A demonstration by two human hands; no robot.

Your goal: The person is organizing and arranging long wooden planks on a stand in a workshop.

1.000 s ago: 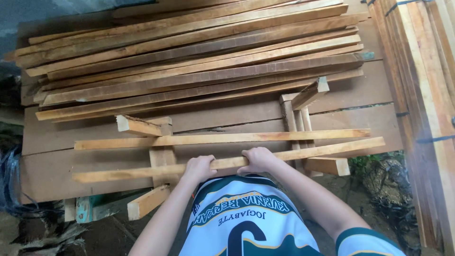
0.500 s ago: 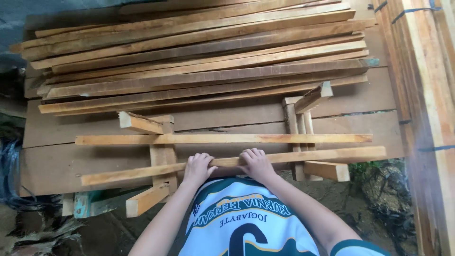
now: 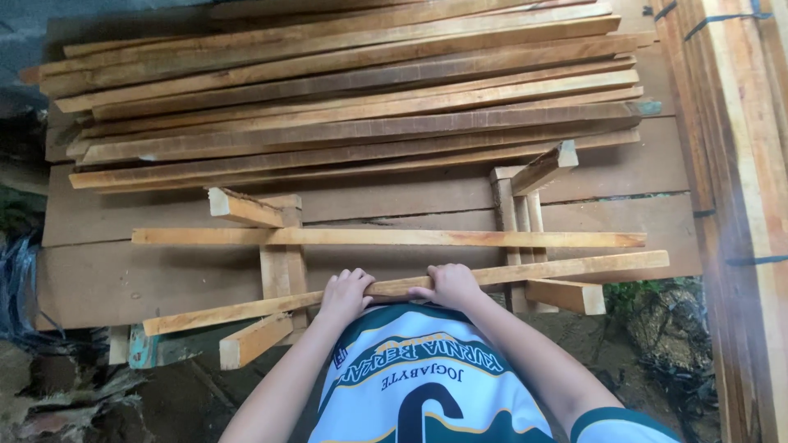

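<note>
Both hands, left hand (image 3: 345, 293) and right hand (image 3: 450, 284), grip the near wooden slat (image 3: 574, 269).

Rough-sawn, matt pale wood slat (image 3: 525, 275); behind it, a stack of similar unfinished wooden slats (image 3: 353, 90), some darker, on weathered brown wooden boards (image 3: 123, 279); glossy synthetic jersey (image 3: 427, 385).

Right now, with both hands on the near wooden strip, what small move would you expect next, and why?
Probably a slight turn of the near strip until it runs parallel with the far strip. Left hand and right hand both grip it near the middle, and it lies slanted across the two supports, its left end lower in the view, while the far strip lies straight.
</note>
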